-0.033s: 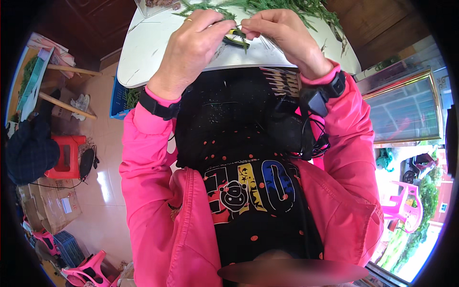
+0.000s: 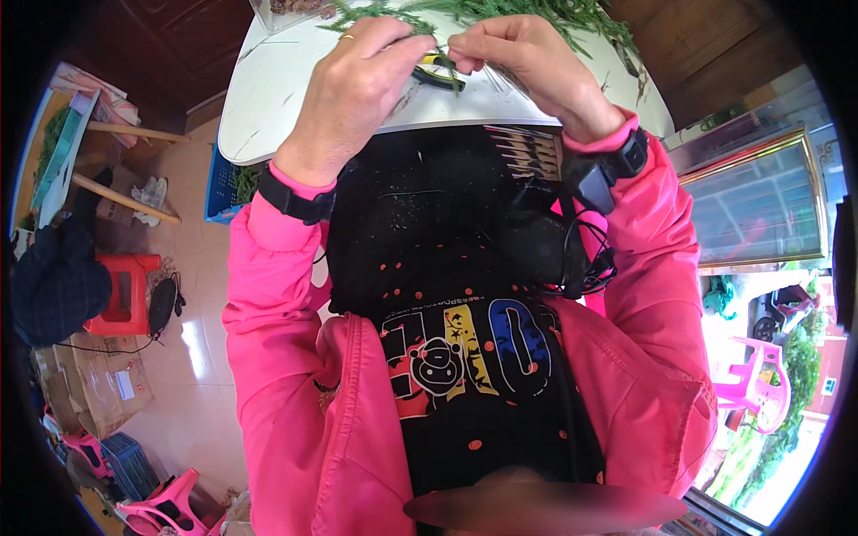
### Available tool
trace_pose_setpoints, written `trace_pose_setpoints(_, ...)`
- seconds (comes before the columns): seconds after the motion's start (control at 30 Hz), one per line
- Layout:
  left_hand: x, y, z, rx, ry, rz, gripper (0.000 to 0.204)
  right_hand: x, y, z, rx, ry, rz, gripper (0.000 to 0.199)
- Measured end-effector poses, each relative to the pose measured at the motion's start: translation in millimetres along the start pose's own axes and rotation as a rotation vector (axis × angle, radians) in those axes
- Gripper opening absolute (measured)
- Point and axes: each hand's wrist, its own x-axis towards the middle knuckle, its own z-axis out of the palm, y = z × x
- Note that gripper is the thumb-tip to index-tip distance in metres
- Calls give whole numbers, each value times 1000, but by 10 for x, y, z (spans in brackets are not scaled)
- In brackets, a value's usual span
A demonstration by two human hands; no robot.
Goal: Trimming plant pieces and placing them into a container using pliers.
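Observation:
Over the white table, my left hand is closed, thumb and fingers pinched on a feathery green sprig that shows past its knuckles. My right hand is close beside it, fingertips pressed together in a pinch. What lies in that pinch is too small to make out. A thin green piece hangs between the two hands. Just below the fingertips lie pliers with black and yellow handles, partly hidden by my left hand. Several thin wires or stems lie beside my right hand.
More green sprigs are heaped along the table's far side, near a clear container with brown pieces. A blue basket with greenery stands left of the table. Farther left is a red stool. A framed panel leans at right.
My left fingertips have shifted very slightly left, leaving a little more gap to my right fingertips. Nothing else visibly differs.

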Motion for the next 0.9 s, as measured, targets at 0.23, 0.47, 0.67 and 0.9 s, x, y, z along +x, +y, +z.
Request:
trace_pose_setpoints(0.23, 7, -187, -150, -163, 75, -376, 27, 159, 414, -474, -748, 61, -91, 33)
trace_pose_setpoints(0.47, 8, -250, -247, -773, 172, -846, 29, 227, 680, 28, -917, -91, -436, 38)
trace_pose_setpoints(0.67, 27, -219, -297, -785, 188, -872, 29, 365, 658, 234, -1197, -83, -382, 38)
trace_pose_setpoints(0.9, 43, -232, -387, -522, 97, -841, 26, 528, 742, 199, -1109, -128, -177, 34)
